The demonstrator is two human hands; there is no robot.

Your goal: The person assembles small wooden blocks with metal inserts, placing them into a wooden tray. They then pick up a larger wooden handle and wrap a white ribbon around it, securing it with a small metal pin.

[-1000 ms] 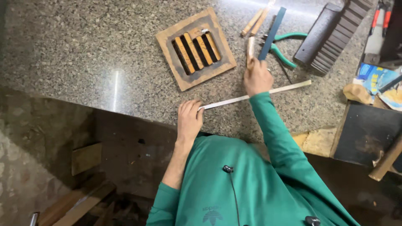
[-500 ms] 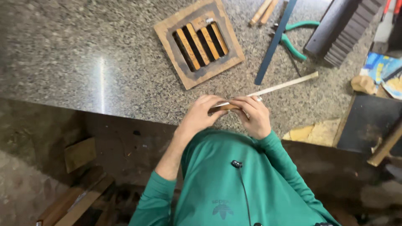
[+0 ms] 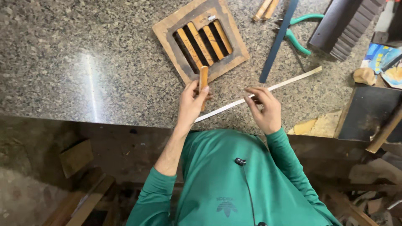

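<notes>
Your left hand (image 3: 190, 104) pinches a short wooden slat (image 3: 203, 79) upright, just below the slotted wooden frame (image 3: 200, 39) on the granite table (image 3: 83, 62). Your right hand (image 3: 264, 109) hovers half-open and empty over a long pale strip (image 3: 289, 83). A blue-and-yellow package (image 3: 379, 56) lies at far right.

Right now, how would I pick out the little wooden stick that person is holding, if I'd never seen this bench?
Start at the speckled grey granite countertop and find the square brown wooden frame with slots. Just below its near edge, the left hand pinches a short orange-brown wooden slat. Unlike the matching slats lying in the frame, this one is lifted, upright in the fingers.
</notes>
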